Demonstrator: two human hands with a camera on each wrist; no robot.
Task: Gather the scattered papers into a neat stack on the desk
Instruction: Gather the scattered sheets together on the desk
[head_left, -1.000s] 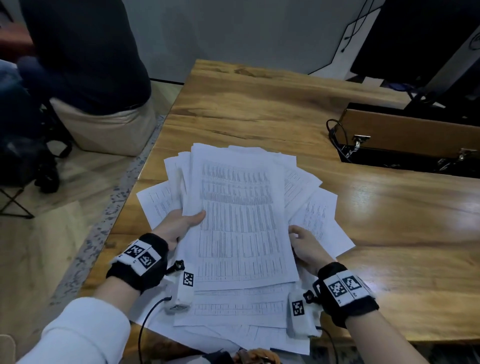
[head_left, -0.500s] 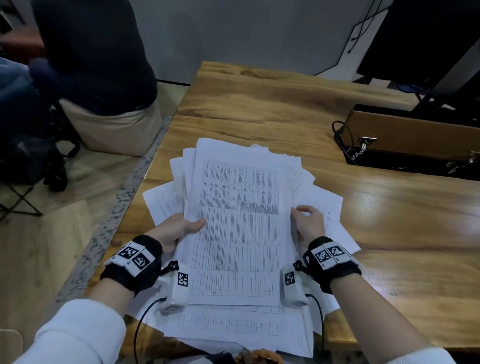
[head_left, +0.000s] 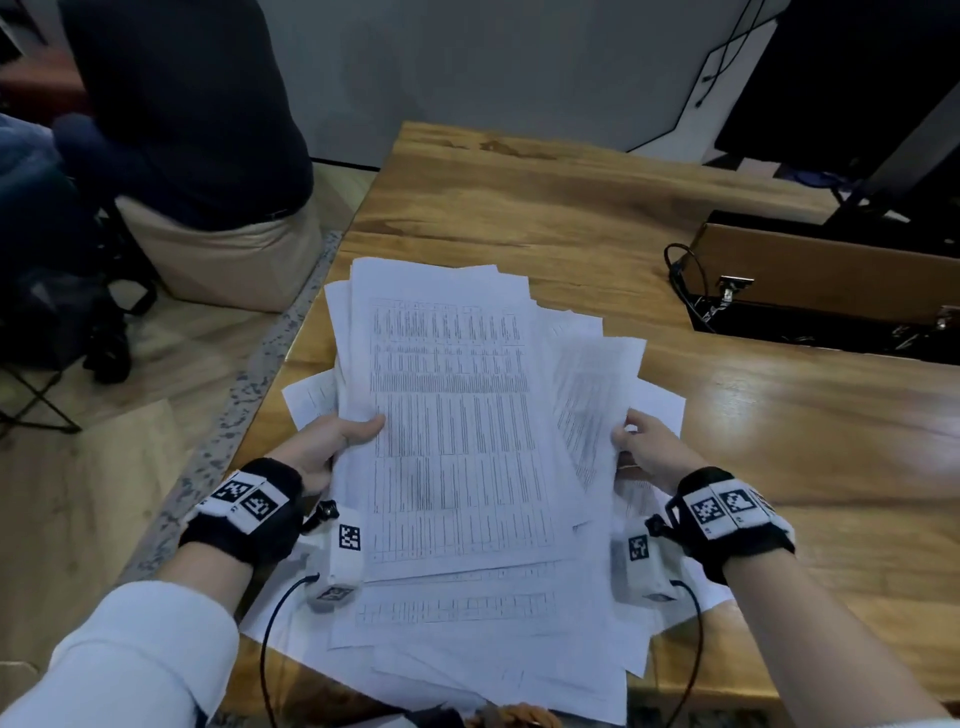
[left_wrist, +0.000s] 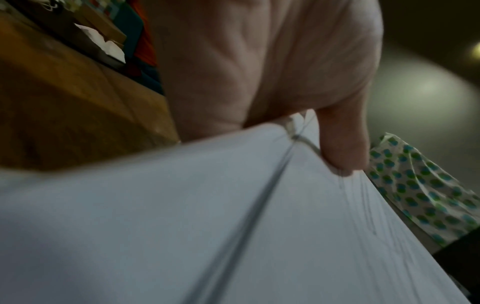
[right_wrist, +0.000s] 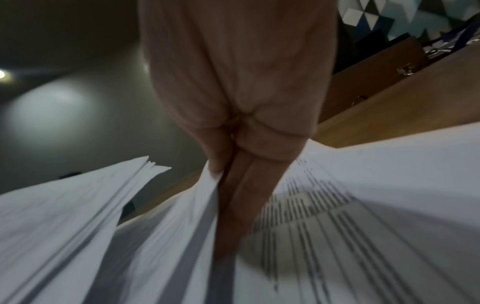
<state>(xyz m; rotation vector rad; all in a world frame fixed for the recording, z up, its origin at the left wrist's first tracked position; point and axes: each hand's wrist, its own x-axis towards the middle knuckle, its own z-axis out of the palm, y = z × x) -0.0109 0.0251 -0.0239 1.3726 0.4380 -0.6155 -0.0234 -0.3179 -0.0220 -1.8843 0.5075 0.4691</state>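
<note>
A bundle of printed white papers (head_left: 452, 415) is lifted off the wooden desk (head_left: 571, 218), its far end tilted up. My left hand (head_left: 337, 441) grips the bundle's left edge, thumb on top; in the left wrist view the thumb (left_wrist: 340, 142) presses the sheets (left_wrist: 233, 216). My right hand (head_left: 644, 447) pinches the right edge, where the sheets (right_wrist: 363, 205) fan out unevenly around the fingers (right_wrist: 233, 205). More loose papers (head_left: 467, 639) lie spread on the desk under the bundle, some overhanging the near edge.
A brown box (head_left: 831, 270) with cables (head_left: 685, 291) stands at the desk's right rear, with a dark monitor (head_left: 857, 78) behind it. A seated person (head_left: 197, 130) is on the left, beyond the desk's left edge. Bare wood stretches beyond the papers.
Both hands have closed in on the sides of the top sheets and raised them as a bundle. The right hand moved up and inward along the right edge.
</note>
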